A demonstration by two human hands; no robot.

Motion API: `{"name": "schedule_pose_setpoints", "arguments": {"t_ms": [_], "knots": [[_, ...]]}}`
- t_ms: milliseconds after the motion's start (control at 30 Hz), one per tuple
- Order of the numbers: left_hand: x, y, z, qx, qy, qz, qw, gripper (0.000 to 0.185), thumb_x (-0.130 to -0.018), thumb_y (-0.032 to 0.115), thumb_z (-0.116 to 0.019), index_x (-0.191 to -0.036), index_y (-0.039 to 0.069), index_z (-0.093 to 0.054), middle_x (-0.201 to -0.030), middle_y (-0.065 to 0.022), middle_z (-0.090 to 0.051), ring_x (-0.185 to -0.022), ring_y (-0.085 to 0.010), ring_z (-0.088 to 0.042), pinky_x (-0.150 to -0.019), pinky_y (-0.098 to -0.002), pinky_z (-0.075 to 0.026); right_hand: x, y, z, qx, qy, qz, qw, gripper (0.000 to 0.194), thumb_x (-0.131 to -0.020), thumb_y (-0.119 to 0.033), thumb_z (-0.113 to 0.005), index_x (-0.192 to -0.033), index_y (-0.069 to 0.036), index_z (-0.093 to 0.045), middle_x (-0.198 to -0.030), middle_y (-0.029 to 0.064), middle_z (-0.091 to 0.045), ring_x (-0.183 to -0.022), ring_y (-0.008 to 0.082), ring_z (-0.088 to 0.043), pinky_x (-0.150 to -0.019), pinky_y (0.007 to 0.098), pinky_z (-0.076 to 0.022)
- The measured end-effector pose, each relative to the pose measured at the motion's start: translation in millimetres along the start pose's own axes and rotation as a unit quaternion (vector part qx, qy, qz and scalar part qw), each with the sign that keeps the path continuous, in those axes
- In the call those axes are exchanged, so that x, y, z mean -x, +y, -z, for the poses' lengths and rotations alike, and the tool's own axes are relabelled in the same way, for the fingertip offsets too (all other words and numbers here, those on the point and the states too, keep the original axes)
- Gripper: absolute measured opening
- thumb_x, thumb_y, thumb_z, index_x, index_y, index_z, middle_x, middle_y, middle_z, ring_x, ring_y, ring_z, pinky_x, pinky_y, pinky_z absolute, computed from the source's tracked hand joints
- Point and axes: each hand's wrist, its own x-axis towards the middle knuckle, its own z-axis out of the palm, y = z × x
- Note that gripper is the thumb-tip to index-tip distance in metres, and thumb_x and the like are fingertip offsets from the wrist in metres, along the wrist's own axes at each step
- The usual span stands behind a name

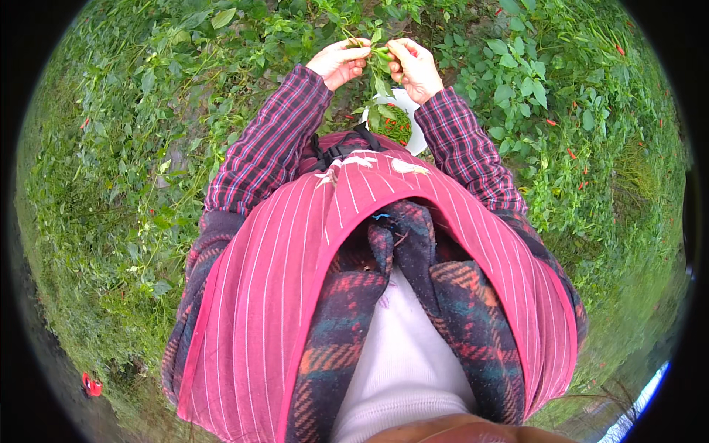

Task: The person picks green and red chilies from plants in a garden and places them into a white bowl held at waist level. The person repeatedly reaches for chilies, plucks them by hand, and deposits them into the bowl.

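Note:
My left hand [344, 62] pinches a leafy pepper stem between thumb and fingers. Close to its right, my right hand [411, 66] has its thumb and forefinger on a green chili pepper [382, 54] on that stem. Green leaves [381, 84] hang between the two hands. Below them, close against my apron, a white container [416, 143] holds many small green and red chili peppers [394, 125]. My forearms and the leaves cover part of its rim.
Dense pepper plants [509, 72] surround me on both sides, with ripe red chilies [572, 153] among the leaves on the right. A black strap with a buckle [336, 150] lies at my waist. A red object [92, 385] is on the ground far at the lower left.

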Motion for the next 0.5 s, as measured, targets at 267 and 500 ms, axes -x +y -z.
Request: {"name": "schedule_pose_setpoints", "arguments": {"t_ms": [267, 500], "knots": [[5.4, 5.6, 8.3, -0.027, -0.043, 0.033, 0.998, 0.016, -0.083, 0.016, -0.061, -0.096, 0.007, -0.057, -0.077, 0.0040, -0.052, -0.060, -0.0027, -0.044, -0.047, -0.0151, -0.034, -4.9, 5.8, -3.9, -0.059, -0.066, -0.050, 0.995, 0.011, -0.084, -0.015, -0.059, -0.083, -0.006, -0.054, -0.066, -0.0016, -0.049, -0.053, 0.0043, -0.045, -0.040, 0.0163, -0.0315], [9.8, 2.5, 13.6, -0.038, -0.011, 0.031, 0.999, 0.013, -0.083, 0.016, -0.062, -0.092, 0.008, -0.057, -0.076, 0.0036, -0.053, -0.059, -0.0027, -0.044, -0.046, -0.0156, -0.032, -3.1, 5.5, -12.8, -0.025, -0.045, -0.050, 0.997, 0.015, -0.084, -0.020, -0.060, -0.080, -0.007, -0.053, -0.068, -0.0017, -0.051, -0.053, 0.0046, -0.046, -0.042, 0.0173, -0.0332]]}}
